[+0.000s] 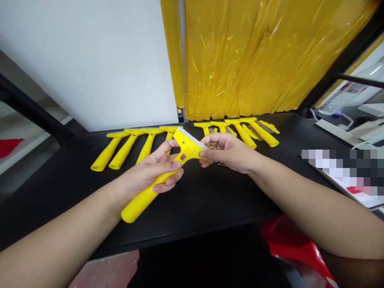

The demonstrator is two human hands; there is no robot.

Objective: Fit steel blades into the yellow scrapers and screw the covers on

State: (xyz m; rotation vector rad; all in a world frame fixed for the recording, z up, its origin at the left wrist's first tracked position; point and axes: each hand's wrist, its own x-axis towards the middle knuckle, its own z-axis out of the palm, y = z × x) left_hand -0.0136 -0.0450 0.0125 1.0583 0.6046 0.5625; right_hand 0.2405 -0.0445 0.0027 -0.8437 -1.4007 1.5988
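A yellow scraper [144, 199] with a hollow-looking handle is held up over the black table, its head tilted toward the upper right. My left hand [157, 166] wraps around the neck of its handle. At the head's right corner, my right hand [226, 151] pinches the end with thumb and fingers. A thin metal blade [192, 138] runs along the head's far edge; its right end is hidden by my fingers. Behind my left hand lies a row of yellow scrapers [124, 150], partly covered by it. More yellow scrapers [247, 136] lie beyond my right hand.
The black table [216, 200] spans the front. At its back stand a white panel [99, 60] and a wall of yellow film [255, 60]. Among the right scrapers lie loose yellow pieces and metal strips [258, 130]. A clear plastic bottle [345, 96] is at the far right.
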